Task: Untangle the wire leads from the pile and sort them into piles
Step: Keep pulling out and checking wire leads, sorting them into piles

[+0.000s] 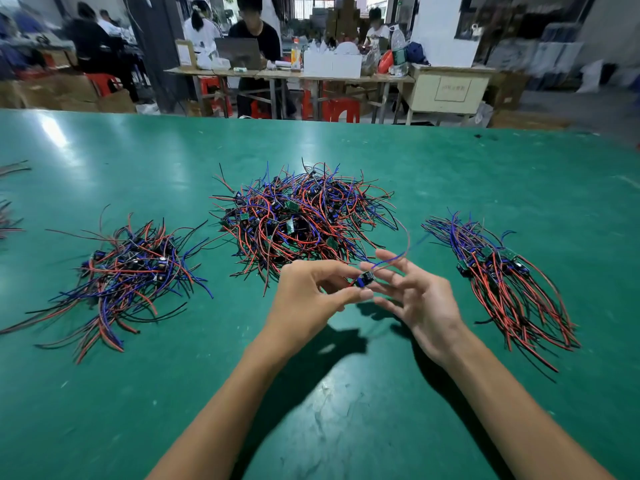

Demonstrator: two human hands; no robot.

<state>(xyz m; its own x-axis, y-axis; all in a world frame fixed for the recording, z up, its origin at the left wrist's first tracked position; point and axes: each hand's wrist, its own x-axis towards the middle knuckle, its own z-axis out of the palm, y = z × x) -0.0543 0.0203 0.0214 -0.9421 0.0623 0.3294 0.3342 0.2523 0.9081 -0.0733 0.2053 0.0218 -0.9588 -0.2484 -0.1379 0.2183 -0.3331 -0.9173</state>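
Nearest to us, low in the centre of the frame, our left hand (313,292) pinches a small module (364,280) between thumb and fingertips, while our right hand (420,299) stands wide open just beside it, fingers spread and closing on nothing. From the module a blue lead (394,259) and a red one arc up and back toward the tangled pile (301,220); we cannot tell whether they are free of it yet.

We judge the piece very light, its leads thin and limp with a little spring, so they will snag on neighbours rather than slide clear. The best hold looks to be the stiff module body, not the wires: pulling on a lead could strain its joint. A slow lift with the free hand combing the leads straight should serve.

There are no containers; everything lies bare on the green bench (311,427). At mid-left lies a loose sorted pile (131,271), at mid-right a neater sorted bundle (502,271) with its leads running the same way. The tangled pile sits between them, a little farther off, and still holds most of the pieces. Beyond the bench, people work at other tables.
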